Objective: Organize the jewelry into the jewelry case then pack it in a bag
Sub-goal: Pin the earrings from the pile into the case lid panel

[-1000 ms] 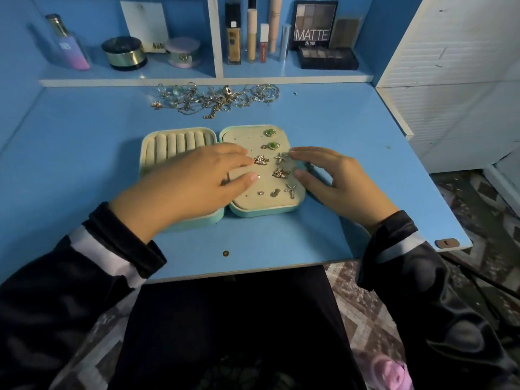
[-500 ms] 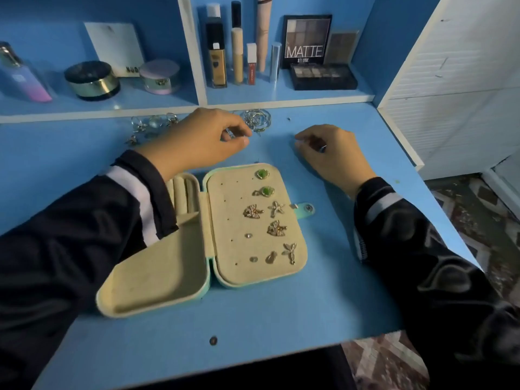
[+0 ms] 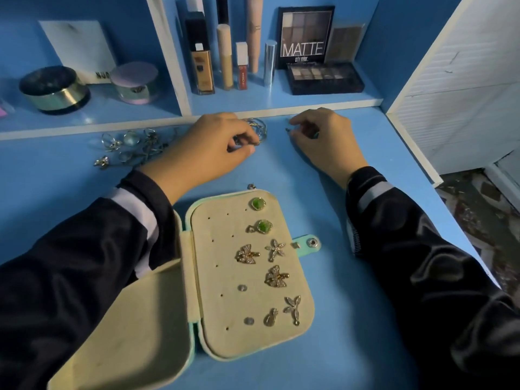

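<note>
Reaching: both arms stretch across the table [image 3: 284, 173] to its far edge, just below the shelf [image 3: 281, 104].
Left grip [image 3: 213, 147]: bare, fingers curled, thumb and fingertips clamped on a small ring [image 3: 254, 142] at the near edge of a cluster of hoops [image 3: 257, 125].
Right grip [image 3: 323, 142]: bare, fingers curled, fingertips pinched together on a small item [image 3: 287, 130], too tiny to identify, right of the hoops.
Sleeves: dark with a white band at each cuff; the left forearm crosses over the left half of the case.
Case [image 3: 219, 305]: lying open on the near middle of the table, mint outside and cream inside, hinged down the centre; its snap tab [image 3: 309, 243] sticks out to the right.
Case, left half: a cream lining, mostly hidden under the left sleeve.
Case, right half: a flat panel of small holes with earrings pinned along its right side.
Earrings: two green stones [image 3: 258, 204] at the far end, then two gold butterflies [image 3: 247, 253], a star-like flower [image 3: 275, 249], a leaf spray [image 3: 292, 306], a teardrop [image 3: 270, 318] and two plain studs [image 3: 249, 320].
Loose stud [image 3: 251, 186]: on the table, just beyond the far edge of the case.
Jewelry pile [image 3: 132, 147]: silver rings and chains tangled on the far left of the table, left of the left grip.
Shelf contents: two round jars [image 3: 53, 88] on the left; bottles and tubes [image 3: 225, 57] upright in the middle; an eyeshadow palette [image 3: 305, 32] reading "MATTE" on the right.
Bag: not in view.
</note>
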`<action>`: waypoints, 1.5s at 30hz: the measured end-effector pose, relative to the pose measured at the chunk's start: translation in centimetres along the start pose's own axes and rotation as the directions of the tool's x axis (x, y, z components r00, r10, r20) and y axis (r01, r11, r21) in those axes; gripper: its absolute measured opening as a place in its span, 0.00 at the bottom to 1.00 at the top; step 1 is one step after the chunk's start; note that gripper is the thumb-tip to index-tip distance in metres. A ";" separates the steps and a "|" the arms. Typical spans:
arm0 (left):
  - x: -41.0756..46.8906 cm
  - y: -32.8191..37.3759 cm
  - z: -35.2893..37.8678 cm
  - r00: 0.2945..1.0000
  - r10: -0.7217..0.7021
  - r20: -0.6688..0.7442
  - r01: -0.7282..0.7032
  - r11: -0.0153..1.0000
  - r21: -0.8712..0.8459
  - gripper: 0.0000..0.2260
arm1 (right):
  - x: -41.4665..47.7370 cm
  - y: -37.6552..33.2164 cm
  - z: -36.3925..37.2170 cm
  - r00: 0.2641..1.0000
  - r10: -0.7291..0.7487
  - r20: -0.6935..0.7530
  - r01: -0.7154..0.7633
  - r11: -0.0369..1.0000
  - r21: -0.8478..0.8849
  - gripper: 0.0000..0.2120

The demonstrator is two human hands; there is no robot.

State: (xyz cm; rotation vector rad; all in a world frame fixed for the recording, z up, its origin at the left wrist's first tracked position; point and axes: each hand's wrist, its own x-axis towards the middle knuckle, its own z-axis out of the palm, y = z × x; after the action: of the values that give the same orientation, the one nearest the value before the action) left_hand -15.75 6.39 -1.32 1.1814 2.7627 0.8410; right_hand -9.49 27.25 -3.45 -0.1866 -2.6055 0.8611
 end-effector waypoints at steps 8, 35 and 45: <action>0.1 -0.2 0.4 0.999 0.016 -0.032 -0.016 1.000 -0.007 0.05 | 0.0 0.1 0.2 0.999 0.028 -0.016 -0.026 0.996 0.084 0.05; 0.5 -1.0 0.7 0.992 0.052 -0.112 -0.056 0.998 -0.034 0.02 | 0.1 0.3 -0.3 0.998 0.047 0.052 -0.051 0.995 0.087 0.03; 0.5 -1.5 0.6 0.984 -0.069 -0.163 0.022 0.961 -0.276 0.01 | -0.1 0.4 -0.4 0.997 0.025 0.077 -0.034 0.992 0.119 0.03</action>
State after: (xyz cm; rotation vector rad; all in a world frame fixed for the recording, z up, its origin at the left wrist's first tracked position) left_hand -17.02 6.12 -2.45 1.0363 2.6694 1.3265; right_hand -9.26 27.75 -3.39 -0.1631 -2.6154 1.0518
